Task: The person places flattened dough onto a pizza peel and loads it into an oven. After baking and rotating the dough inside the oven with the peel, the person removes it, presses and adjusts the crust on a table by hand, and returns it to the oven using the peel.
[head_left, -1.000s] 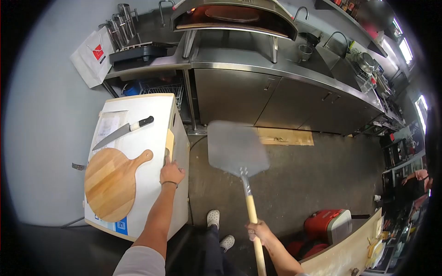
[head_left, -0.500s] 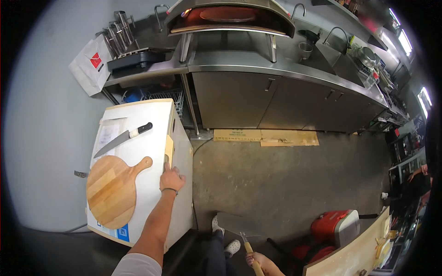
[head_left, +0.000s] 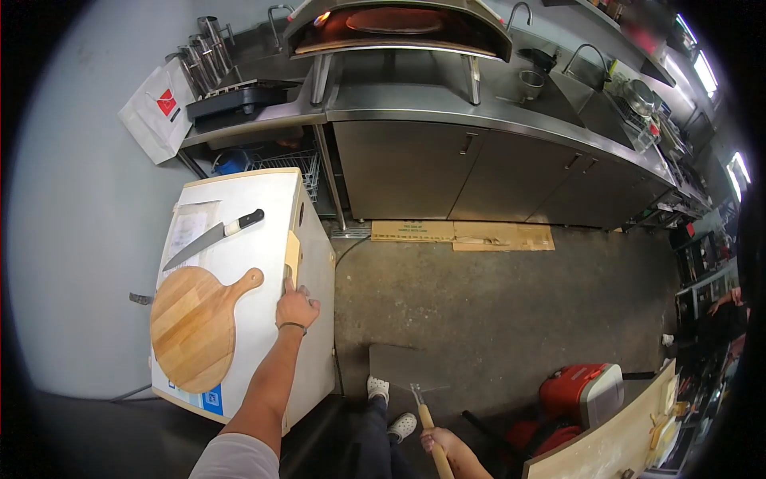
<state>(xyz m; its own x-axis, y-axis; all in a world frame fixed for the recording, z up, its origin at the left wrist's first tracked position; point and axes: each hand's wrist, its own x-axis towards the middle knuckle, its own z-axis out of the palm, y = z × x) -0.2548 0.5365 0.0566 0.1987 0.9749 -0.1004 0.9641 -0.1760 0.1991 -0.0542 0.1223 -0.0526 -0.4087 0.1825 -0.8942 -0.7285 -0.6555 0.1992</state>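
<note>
Pizza peel [head_left: 405, 369]: you have it at the lower middle of the frame, its blade over the dark floor [head_left: 495, 311] and just beside your white clogs [head_left: 378, 388]; I cannot tell whether it touches the ground. To its left stands a white cabinet [head_left: 273, 247], with a round cutting board [head_left: 194, 329] and a knife [head_left: 212, 236] lying apart on top. A red and white cooler [head_left: 578, 391] sits at lower right, near a wooden tabletop [head_left: 598, 435]. Flattened cardboard [head_left: 463, 233] lies before the steel counter [head_left: 399, 100], which crosses the upper frame and carries an oven [head_left: 391, 49] on metal legs, glowing orange inside. At the far right edge another person [head_left: 722, 323] is partly visible. Your peel has a thin, flat grey blade joined by a metal neck to a pale, round wooden handle [head_left: 424, 415]. The floor looks worn and speckled, the cabinet top smooth with pale wood edging, the board striped in lighter and darker wood with a short rounded grip. Your hands are well apart: the right hand [head_left: 441, 441] is wrapped round the peel's handle, while your left arm reaches forward, the left hand [head_left: 297, 307] touching the cabinet's wooden side edge with a finger extended; I cannot tell whether it grips there.
</note>
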